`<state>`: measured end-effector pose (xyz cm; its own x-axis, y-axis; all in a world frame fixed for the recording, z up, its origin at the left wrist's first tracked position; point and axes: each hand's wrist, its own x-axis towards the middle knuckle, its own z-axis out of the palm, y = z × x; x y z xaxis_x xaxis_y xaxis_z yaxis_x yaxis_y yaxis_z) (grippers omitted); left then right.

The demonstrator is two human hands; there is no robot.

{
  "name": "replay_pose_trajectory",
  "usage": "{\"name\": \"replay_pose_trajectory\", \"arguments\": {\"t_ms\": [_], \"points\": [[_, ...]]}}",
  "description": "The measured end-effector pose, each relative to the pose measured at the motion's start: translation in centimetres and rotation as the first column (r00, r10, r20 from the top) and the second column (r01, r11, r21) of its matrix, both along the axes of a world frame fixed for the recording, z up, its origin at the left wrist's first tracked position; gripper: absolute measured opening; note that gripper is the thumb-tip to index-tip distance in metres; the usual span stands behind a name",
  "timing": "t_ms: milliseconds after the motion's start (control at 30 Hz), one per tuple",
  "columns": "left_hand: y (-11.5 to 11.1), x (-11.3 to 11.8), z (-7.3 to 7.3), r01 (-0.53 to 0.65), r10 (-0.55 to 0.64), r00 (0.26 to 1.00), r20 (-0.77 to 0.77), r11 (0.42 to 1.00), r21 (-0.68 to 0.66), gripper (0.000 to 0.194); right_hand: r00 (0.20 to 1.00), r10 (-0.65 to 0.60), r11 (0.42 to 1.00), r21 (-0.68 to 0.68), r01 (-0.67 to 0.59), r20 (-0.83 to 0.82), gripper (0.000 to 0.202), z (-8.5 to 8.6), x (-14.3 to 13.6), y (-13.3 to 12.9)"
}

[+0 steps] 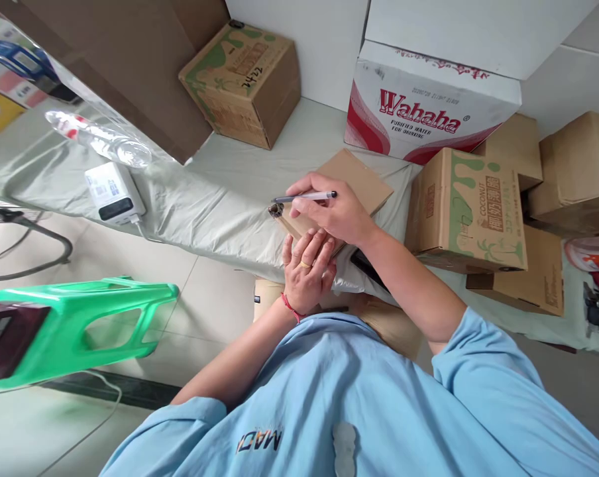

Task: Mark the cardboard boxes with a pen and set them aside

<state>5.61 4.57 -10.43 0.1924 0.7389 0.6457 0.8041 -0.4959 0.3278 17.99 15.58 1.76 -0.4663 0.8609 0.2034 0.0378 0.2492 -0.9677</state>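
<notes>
A flat-topped piece of brown cardboard (pixel 356 173), perhaps a small box, lies on the covered table in front of me. My right hand (pixel 332 209) is closed around a pen (pixel 312 196) with a pale barrel and a dark end, above the cardboard. The pen's tip points left, near a small dark item (pixel 275 210) at the cardboard's left corner, too small to make out. My left hand (pixel 309 265) rests on the cardboard's near side, fingers stretched out, holding nothing. A dark phone-like object (pixel 366 265) is partly hidden beneath my right forearm.
Coconut cartons (pixel 242 83) and a Wahaha water carton (pixel 429 106) stand along the back. More boxes (pixel 471 212) are stacked at right. On the left are a plastic bottle (pixel 101 139), a white power bank (pixel 113 191) with a cable, and a green stool (pixel 81 318).
</notes>
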Motion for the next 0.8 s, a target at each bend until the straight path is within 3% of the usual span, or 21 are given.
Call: {"name": "replay_pose_trajectory", "arguments": {"t_ms": [133, 300, 433, 633, 800], "points": [[0.4, 0.3, -2.3, -0.060, 0.060, 0.998, 0.006, 0.997, -0.045, 0.044, 0.996, -0.073, 0.994, -0.083, 0.069, -0.051, 0.012, -1.9, -1.3, 0.5], [0.7, 0.3, -3.2, -0.059, 0.059, 0.998, 0.037, 0.998, -0.025, 0.041, 0.997, -0.070, 0.997, -0.037, 0.069, -0.018, 0.019, -1.9, -0.8, -0.1], [0.7, 0.3, -3.5, -0.062, 0.064, 0.997, 0.046, 0.997, -0.046, 0.042, 0.999, -0.017, 1.000, -0.025, 0.018, 0.033, 0.016, -1.6, -0.8, -0.1], [0.6, 0.4, -3.2, -0.087, 0.086, 0.996, 0.024, 0.995, 0.051, 0.038, 0.989, -0.150, 0.989, 0.008, 0.150, 0.014, 0.009, -2.2, -0.9, 0.0], [0.5, 0.4, -3.1, -0.093, 0.096, 0.995, 0.033, 0.992, -0.083, 0.036, 0.976, -0.218, 0.976, 0.018, 0.218, -0.014, 0.017, -2.6, -0.9, 0.2]]}}
